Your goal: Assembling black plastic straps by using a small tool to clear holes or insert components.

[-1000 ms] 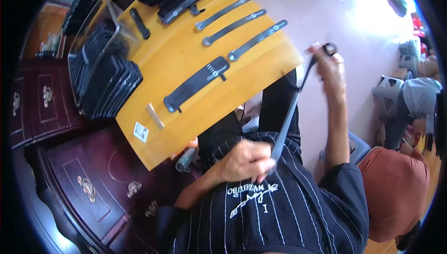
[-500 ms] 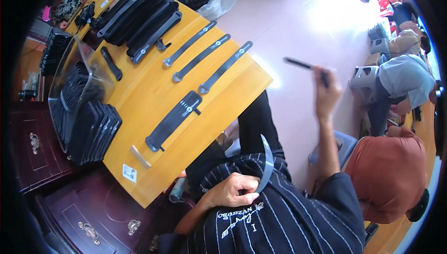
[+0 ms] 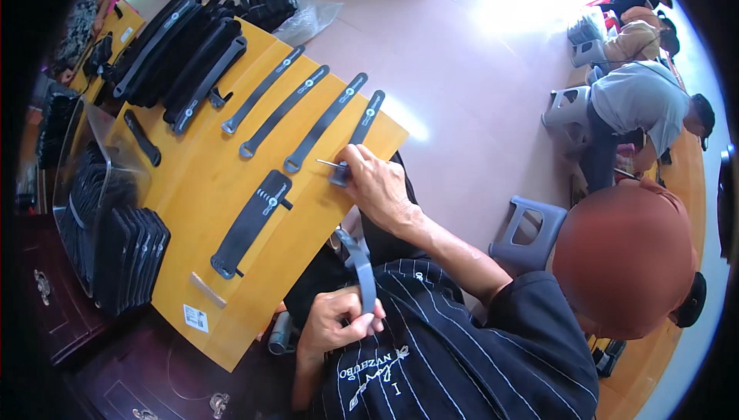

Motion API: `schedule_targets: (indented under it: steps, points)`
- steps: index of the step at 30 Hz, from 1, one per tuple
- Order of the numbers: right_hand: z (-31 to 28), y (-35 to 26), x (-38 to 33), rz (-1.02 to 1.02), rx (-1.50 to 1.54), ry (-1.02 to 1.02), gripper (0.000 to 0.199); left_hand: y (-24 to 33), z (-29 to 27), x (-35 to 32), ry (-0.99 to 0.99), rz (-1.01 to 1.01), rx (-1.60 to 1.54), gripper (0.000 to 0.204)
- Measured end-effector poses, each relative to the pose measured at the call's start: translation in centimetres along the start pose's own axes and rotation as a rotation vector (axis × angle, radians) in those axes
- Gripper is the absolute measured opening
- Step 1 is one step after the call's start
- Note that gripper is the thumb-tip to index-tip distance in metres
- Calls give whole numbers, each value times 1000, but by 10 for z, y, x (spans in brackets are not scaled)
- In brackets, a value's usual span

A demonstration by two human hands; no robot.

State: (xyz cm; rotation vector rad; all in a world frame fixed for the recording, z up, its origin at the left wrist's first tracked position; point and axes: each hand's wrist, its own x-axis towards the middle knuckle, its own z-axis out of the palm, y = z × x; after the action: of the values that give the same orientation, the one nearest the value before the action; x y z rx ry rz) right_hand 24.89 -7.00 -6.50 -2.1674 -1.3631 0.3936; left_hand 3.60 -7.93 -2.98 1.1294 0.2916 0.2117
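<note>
You see bright daylight glaring off the floor (image 3: 493, 12) at top right. Edges bend and go black; focus stays sharp.

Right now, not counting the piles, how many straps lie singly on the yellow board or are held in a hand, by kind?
Narrow long black straps: 4
Wide black strap: 1
Short black strap: 1
Grey strap in the left hand: 1
Total: 7

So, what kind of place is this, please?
Probably a small workshop for assembling or packing straps. Several black straps lie in a row on a yellow board, more stand stacked at its edge, and other people sit on low stools nearby.
</note>
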Motion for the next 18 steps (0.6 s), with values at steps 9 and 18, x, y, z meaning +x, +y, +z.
schedule_targets:
  steps: [9,18]
  points:
    - [-28,-7,5,-67,81,-244,62,1,-18,-20,59,-71,-204,14]
    - [-39,-23,33,-142,9,-37,19,14,-15,-26,218,-118,-145,15]
